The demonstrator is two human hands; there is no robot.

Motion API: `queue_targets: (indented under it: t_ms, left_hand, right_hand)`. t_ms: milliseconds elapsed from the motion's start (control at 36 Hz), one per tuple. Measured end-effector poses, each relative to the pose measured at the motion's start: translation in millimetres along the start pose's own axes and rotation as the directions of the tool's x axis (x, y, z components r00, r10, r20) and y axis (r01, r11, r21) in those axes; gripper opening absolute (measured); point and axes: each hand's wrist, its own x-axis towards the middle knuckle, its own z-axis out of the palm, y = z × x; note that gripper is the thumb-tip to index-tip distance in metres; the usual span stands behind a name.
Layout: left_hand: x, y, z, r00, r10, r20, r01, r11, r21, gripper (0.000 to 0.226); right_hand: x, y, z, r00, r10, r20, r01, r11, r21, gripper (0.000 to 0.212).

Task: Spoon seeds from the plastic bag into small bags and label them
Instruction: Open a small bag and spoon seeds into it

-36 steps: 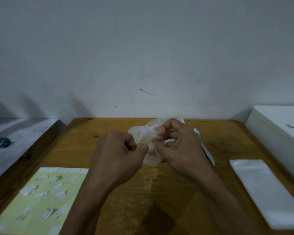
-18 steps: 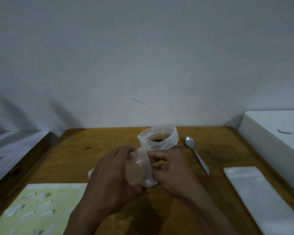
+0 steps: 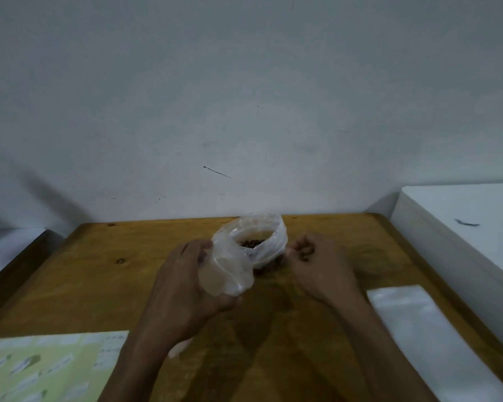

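Note:
The clear plastic bag of dark seeds [image 3: 266,242] stands open at the back middle of the wooden table [image 3: 114,280]. My left hand [image 3: 183,285] grips a small clear bag [image 3: 225,275] just in front of the seed bag, touching it. My right hand [image 3: 317,265] rests to the right of the seed bag, fingers curled down over the spot where the spoon lay. The spoon is hidden under that hand, so I cannot see whether it is gripped.
A green sheet of white labels [image 3: 41,369] lies at the front left. A flat stack of clear small bags [image 3: 418,329] lies at the front right. A white box [image 3: 462,227] borders the table's right side. A lower grey surface [image 3: 6,248] sits on the left.
Both hands were working on the small bag together. My right hand has let go and moved right over the spoon, while the left hand keeps the small bag. The view has shifted slightly.

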Motion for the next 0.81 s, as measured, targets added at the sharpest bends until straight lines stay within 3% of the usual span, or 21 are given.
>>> queue_targets:
  t_ms: [83,167,306,417,472,583,667,750,806]
  left_hand:
    - [3,-3,2,0.998,-0.047,-0.03,0.046,0.999,-0.024,0.105]
    - [5,-4,2,0.996,-0.081,-0.042,0.079,0.996,-0.045,0.107]
    - [6,-6,1,0.992,-0.114,-0.051,0.111,0.992,-0.051,0.111]
    - [4,-8,0,0.991,-0.116,-0.063,0.112,0.992,-0.063,0.111]
    - [4,-9,-1,0.991,-0.119,-0.066,0.114,0.991,-0.073,0.111]
    - [2,-14,-6,0.989,-0.126,-0.075,0.12,0.989,-0.082,0.113]
    - [2,-17,-7,0.988,-0.13,-0.085,0.122,0.988,-0.092,0.113]
    - [4,-16,-8,0.986,-0.14,-0.091,0.131,0.986,-0.102,0.114]
    - [4,-16,-8,0.985,-0.147,-0.089,0.138,0.985,-0.103,0.114]
  right_hand:
    - [17,30,-3,0.984,0.151,-0.098,-0.173,0.946,-0.275,0.008]
    - [23,50,3,0.962,0.255,-0.094,-0.271,0.881,-0.387,0.022]
    - [21,53,8,0.964,0.243,-0.112,-0.267,0.868,-0.419,0.015]
    - [19,51,3,0.955,0.269,-0.126,-0.297,0.885,-0.36,0.025]
    - [17,47,-4,0.959,0.241,-0.151,-0.27,0.938,-0.218,0.03]
    - [12,21,-28,0.95,0.129,-0.286,-0.127,0.992,0.023,0.018]
    - [8,-9,-39,0.966,0.03,-0.259,0.0,0.993,0.117,0.011]
    - [10,-34,-37,0.975,-0.104,-0.195,0.121,0.99,0.075,0.01]
    - [14,-39,-28,0.985,-0.12,-0.126,0.115,0.992,-0.043,0.009]
